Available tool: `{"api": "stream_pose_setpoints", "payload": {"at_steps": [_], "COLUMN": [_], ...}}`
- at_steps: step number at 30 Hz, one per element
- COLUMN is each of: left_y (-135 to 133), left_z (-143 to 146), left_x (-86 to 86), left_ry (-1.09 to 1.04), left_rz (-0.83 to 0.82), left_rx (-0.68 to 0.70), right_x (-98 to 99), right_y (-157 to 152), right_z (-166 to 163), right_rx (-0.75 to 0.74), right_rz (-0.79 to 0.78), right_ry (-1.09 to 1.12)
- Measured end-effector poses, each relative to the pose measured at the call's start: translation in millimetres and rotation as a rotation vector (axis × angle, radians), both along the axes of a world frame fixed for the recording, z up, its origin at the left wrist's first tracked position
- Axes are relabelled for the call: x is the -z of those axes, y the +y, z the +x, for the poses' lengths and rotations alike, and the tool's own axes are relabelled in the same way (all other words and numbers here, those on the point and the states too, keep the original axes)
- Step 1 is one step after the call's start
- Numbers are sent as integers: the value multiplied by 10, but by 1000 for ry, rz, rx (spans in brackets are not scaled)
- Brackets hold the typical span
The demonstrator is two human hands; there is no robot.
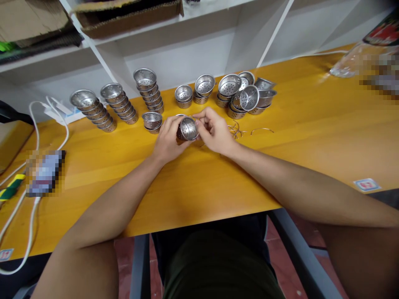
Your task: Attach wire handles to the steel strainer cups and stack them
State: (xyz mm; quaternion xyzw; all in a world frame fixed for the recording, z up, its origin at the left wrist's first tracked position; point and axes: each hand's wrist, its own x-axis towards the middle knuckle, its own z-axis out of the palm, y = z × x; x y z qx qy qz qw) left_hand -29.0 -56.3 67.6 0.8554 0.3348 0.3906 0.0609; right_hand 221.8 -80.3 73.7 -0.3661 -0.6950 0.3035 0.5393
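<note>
My left hand (pixel 168 139) is wrapped round a small perforated steel strainer cup (pixel 188 128), held on its side just above the yellow table (pixel 199 187). My right hand (pixel 213 131) pinches at the cup's rim from the right, fingers closed; whether a thin wire is in them I cannot tell. Loose wire handles (pixel 238 132) lie just right of my right hand. A short stack of cups (pixel 152 121) stands left of my left hand.
Leaning stacks of strainer cups (pixel 93 110) line the back left, and a loose heap of cups (pixel 246 96) sits back right. White cables (pixel 34 133), a blurred phone (pixel 43 172), a white shelf unit (pixel 174 45) and a clear bag (pixel 358 62) surround them.
</note>
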Motion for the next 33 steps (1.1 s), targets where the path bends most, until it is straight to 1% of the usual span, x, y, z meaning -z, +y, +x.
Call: {"api": "stream_pose_setpoints", "payload": {"at_steps": [3, 5, 7, 10, 12, 15, 17, 19, 21, 23, 26, 29, 31, 33], "left_y": [109, 171, 207, 226, 241, 304, 370, 440, 499, 538, 552, 522, 491, 461], "left_z": [-40, -64, -79, -82, -76, -73, -79, -90, -100, -102, -85, -58, -44, -39], "left_x": [42, 75, 106, 147, 185, 266, 323, 372, 411, 441, 464, 450, 421, 387], "left_ry": [-57, -104, -130, -139, -168, -252, -305, -345, -368, -375, -377, -375, -365, -349], "left_rz": [33, 53, 55, 39, 34, 5, -51, -121, -181, -229, -305, -390, -431, -440], "left_rx": [-19, -21, -18, -4, 10, 22, 26, 35, 41, 51, 85, 158, 206, 227], "right_x": [85, 101, 88, 33, -22, -105, -133, -128, -106, -86, -87, -102, -94, -63], "right_y": [77, 153, 235, 319, 330, 313, 316, 342, 376, 395, 366, 281, 223, 190], "right_z": [11, 83, 200, 402, 521, 649, 698, 723, 729, 718, 660, 548, 461, 387], "right_rx": [49, 78, 110, 156, 196, 258, 270, 261, 249, 246, 220, 119, 41, -9], "right_rz": [127, 172, 185, 162, 149, 127, 111, 111, 125, 151, 203, 238, 227, 197], "right_ry": [112, 131, 113, 38, -78, -371, -554, -673, -729, -730, -658, -557, -486, -416]}}
